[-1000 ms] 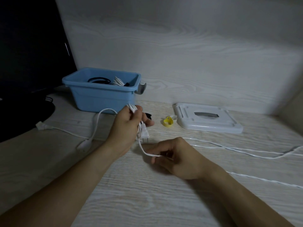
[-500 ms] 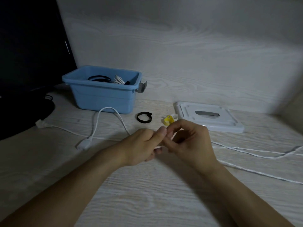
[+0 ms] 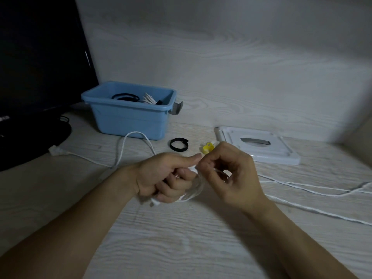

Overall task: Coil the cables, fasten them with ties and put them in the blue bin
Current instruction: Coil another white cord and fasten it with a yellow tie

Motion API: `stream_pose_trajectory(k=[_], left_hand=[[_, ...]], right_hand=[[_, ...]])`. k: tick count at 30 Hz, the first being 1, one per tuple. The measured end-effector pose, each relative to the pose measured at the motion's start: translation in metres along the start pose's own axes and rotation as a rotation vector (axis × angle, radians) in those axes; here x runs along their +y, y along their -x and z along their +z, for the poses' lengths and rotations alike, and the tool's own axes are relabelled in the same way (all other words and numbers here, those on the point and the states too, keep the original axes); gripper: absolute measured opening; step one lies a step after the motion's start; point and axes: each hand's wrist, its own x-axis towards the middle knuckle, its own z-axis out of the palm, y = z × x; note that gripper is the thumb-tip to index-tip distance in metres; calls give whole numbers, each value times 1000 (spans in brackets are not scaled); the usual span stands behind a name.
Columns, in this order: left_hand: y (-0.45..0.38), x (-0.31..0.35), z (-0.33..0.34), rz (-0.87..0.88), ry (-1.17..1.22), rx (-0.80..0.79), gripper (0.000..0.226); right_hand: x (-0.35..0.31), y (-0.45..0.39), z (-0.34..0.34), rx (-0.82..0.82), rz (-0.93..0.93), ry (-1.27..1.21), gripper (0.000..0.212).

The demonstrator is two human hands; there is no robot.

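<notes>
- blue bin (image 3: pixel 128 119) far left already holds coiled cables
- left hand (image 3: pixel 161 178) grips small white cable (image 3: pixel 193 190) coil; right hand (image 3: pixel 227 174) pinches it
- black tie (image 3: pixel 178 145) unused, long tail uncoiled

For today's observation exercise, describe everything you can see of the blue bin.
The blue plastic bin is a rectangular open tub with a rolled rim and a grey latch on its right end. It stands upright at the back left of the pale wood-grain desk. Inside lie a black coiled cable and a white coiled cable. Neither hand touches it.
</notes>
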Motion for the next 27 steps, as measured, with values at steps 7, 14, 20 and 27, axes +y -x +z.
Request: stream_pose_trajectory(k=[7, 14, 20, 27], left_hand=[[-6, 3, -8, 335, 582, 43, 42], [-10, 0, -21, 672, 993, 353, 29], [-10, 5, -27, 766, 1186, 672, 29], [-18, 8, -17, 797, 902, 753, 29]], right_hand=[[18, -2, -3, 84, 63, 107, 6], [25, 2, -4, -75, 241, 248, 8], [17, 6, 1, -237, 221, 378, 13], [6, 9, 9, -456, 10, 332, 28]])
